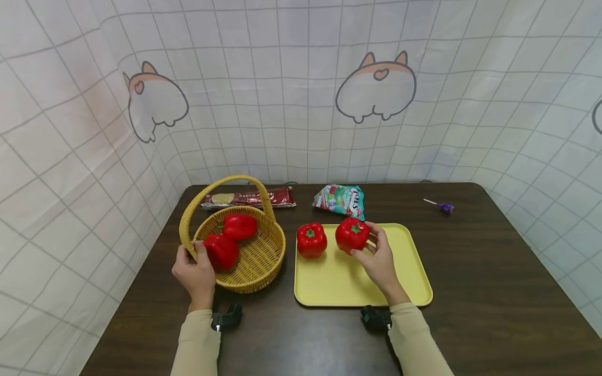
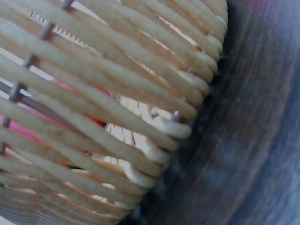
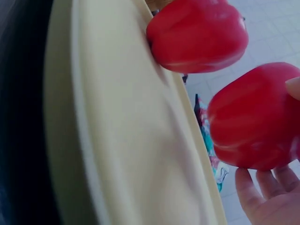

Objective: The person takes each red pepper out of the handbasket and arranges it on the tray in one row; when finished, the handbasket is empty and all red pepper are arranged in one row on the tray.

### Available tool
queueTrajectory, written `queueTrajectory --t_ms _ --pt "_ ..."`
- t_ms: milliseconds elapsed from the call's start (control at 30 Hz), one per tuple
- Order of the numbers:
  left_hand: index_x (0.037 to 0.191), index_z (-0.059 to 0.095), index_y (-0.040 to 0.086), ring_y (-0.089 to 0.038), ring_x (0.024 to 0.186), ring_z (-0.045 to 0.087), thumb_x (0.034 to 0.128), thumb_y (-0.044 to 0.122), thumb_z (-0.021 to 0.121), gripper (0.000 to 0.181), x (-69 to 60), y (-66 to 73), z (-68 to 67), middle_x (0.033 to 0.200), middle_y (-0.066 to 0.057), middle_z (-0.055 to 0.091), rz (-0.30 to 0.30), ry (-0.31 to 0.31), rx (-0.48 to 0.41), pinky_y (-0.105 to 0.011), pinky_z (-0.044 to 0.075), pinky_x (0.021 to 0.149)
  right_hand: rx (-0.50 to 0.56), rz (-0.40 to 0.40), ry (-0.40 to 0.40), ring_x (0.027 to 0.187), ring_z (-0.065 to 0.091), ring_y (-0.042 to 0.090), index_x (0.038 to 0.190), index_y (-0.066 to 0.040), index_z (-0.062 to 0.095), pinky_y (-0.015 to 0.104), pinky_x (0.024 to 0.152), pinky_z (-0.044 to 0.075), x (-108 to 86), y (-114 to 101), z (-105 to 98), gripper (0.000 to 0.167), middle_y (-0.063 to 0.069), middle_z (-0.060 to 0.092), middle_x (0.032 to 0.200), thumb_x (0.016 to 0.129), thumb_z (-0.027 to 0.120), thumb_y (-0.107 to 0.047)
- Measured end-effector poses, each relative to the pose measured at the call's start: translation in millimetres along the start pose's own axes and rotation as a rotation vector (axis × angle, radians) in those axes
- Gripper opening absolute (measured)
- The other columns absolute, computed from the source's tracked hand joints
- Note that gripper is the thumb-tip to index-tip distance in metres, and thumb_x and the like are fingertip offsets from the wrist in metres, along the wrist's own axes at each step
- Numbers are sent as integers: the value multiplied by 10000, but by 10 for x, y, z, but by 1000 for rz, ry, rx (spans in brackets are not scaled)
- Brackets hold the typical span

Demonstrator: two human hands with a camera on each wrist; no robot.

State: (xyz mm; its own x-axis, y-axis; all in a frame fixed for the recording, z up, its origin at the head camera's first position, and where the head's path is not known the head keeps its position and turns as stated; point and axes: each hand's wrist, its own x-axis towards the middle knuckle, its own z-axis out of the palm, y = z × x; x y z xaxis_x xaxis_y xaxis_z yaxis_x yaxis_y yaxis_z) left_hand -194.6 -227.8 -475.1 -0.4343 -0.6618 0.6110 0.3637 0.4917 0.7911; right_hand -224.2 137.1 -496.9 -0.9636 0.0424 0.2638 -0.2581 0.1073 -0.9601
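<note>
A yellow woven basket (image 1: pixel 263 256) with a tall handle stands at the left, two red bell peppers (image 1: pixel 240 226) lying inside it. My left hand (image 1: pixel 195 271) grips the basket where the handle meets the rim, on its left side. My right hand (image 1: pixel 380 260) holds another red bell pepper (image 1: pixel 352 235) between thumb and fingers, its green stem upward; the right wrist view shows this pepper (image 3: pixel 258 117) raised off the yellow tray (image 1: pixel 324 287). One more red bell pepper (image 1: pixel 311 240) sits upright at the tray's far left corner. The left wrist view shows only the basket's weave (image 2: pixel 103 103) and the table.
Behind the basket lies a long dark red packet (image 1: pixel 277 197). A teal snack bag (image 1: pixel 342 200) lies just beyond the tray, and a purple lollipop (image 1: pixel 444 208) at the back right. White grid-patterned cloth (image 1: pixel 301 104) surrounds the dark wooden table (image 1: pixel 484 292).
</note>
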Motion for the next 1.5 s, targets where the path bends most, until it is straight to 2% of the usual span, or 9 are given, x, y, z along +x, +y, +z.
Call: queueTrajectory --t_ms 67,267,400,700,867,967,1133,1367,1500 --pt "925 624 -132 10 682 466 946 95 611 228 2 0 4 803 -255 632 -2 4 -4 -169 379 631 -2 30 -17 1274 420 301 1430 -18 334 250 989 422 6 3 -11 741 159 402 1421 791 698 73" --pt "916 622 -135 13 684 473 943 84 604 221 2 -7 9 794 -250 628 -4 10 -8 -186 370 629 6 93 -72 1318 375 386 1437 67 285 478 1071 356 -43 -218 -9 742 230 361 1438 792 651 111" --pt "923 624 -131 13 691 486 946 96 604 229 1 -14 6 806 -247 637 -7 1 -10 -173 381 634 5 100 -76 1321 369 410 1458 43 281 516 1079 333 -65 -256 8 759 250 357 1445 795 640 121" --pt "951 627 -120 18 706 502 954 117 609 238 -1 -24 -11 845 -237 657 -19 -22 -15 -140 430 664 -31 76 -124 1342 350 433 1452 50 326 529 1082 324 -64 -229 25 739 244 367 1461 789 643 120" --pt "939 623 -132 16 703 496 949 103 607 236 1 -21 -6 825 -245 644 -12 -5 -14 -152 410 653 -67 93 -169 1362 320 428 1477 6 298 529 1073 332 -63 -226 34 749 219 338 1489 846 702 -2" --pt "933 621 -136 15 704 496 950 100 601 238 1 -19 -3 816 -245 640 -9 2 -12 -158 400 648 -104 89 -163 1335 346 429 1473 -9 330 540 1051 360 -66 -234 49 723 216 346 1472 866 718 -71" --pt "943 622 -136 15 715 510 952 105 605 241 4 -20 0 837 -250 651 -11 -4 -24 -148 418 665 -140 76 -141 1286 384 423 1470 -19 362 548 1026 391 -66 -244 65 703 222 367 1436 869 722 -81" --pt "944 625 -141 16 714 514 951 94 601 237 4 -23 4 831 -250 648 -10 -4 -30 -145 420 661 -84 117 -132 1342 374 433 1495 -1 284 490 1052 366 -56 -221 63 738 223 334 1493 886 698 -50" --pt "947 625 -144 26 724 522 950 93 604 238 4 -23 -2 845 -257 658 -7 -1 -26 -137 425 674 -31 115 -141 1360 370 425 1486 15 291 454 1039 369 -24 -145 59 723 218 339 1498 882 689 -11"
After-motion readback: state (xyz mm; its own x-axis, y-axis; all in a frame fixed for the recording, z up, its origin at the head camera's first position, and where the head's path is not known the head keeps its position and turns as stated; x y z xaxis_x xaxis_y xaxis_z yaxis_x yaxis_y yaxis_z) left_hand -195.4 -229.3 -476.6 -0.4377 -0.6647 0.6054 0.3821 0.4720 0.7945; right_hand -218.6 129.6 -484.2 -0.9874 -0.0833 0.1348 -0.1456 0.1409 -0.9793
